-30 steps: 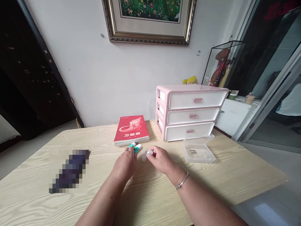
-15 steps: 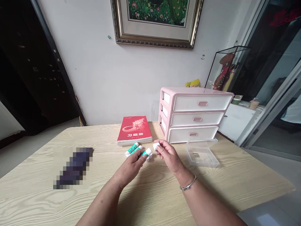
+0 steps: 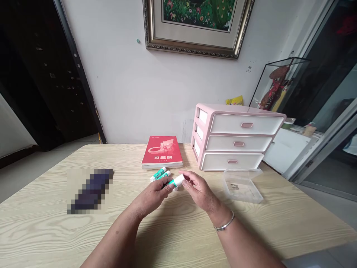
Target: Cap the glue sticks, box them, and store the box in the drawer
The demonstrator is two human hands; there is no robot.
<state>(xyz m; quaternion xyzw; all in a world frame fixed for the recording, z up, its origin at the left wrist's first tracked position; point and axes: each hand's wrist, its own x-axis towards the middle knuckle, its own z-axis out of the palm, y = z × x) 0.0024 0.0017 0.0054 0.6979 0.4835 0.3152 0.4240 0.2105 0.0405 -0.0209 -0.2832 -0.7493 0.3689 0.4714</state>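
My left hand (image 3: 153, 194) is closed around the green-and-white body of a glue stick (image 3: 172, 183), holding it above the table. A white cap (image 3: 179, 179) sits at the stick's right end, pinched by the thumb and fingers of my right hand (image 3: 201, 190). How firmly it is seated cannot be seen. Beyond my left fingers, two more glue sticks (image 3: 158, 174) lie side by side on the table. Under the held stick, a small white end (image 3: 175, 188) peeks out, mostly hidden by my hands.
A red book (image 3: 162, 150) lies behind the glue sticks. To its right stands a pink-and-white drawer unit (image 3: 237, 143). A clear plastic box (image 3: 242, 188) with its lid up is right of my hands. A blurred dark item (image 3: 91, 190) lies at left on the wooden table (image 3: 117, 175).
My right hand has brought the white cap leftward onto the end of the glue stick, where before there was a gap. The view has shifted slightly.
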